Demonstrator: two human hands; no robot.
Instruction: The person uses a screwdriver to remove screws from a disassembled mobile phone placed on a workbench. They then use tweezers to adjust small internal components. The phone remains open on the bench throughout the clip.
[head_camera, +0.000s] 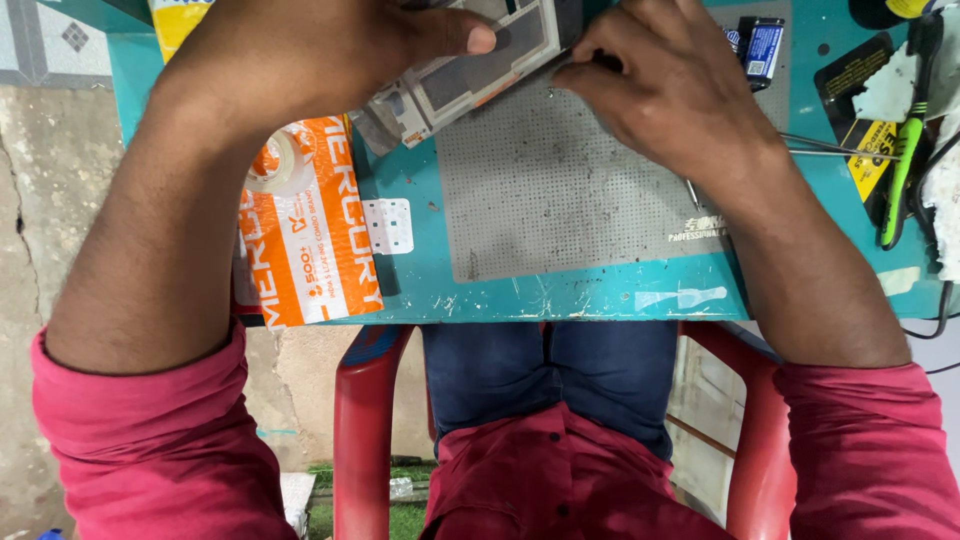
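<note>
Teal bench (560, 292); device (470, 65) lengthwise lower-left to upper-right.

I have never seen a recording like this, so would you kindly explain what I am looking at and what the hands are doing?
There is no machine here: the one picture comes from a camera worn on a person's head, looking down at their own arms, red sleeves and lap. They sit on a red plastic chair at a teal table. The left hand presses down on a flat grey device that looks partly taken apart. The right hand pinches something thin at the device's edge; what it is cannot be made out. Both work over a grey perforated mat. Around it lie an orange and white packet, a roll of clear tape, a small white part, tweezers, a green-handled tool and a small blue battery.
</note>
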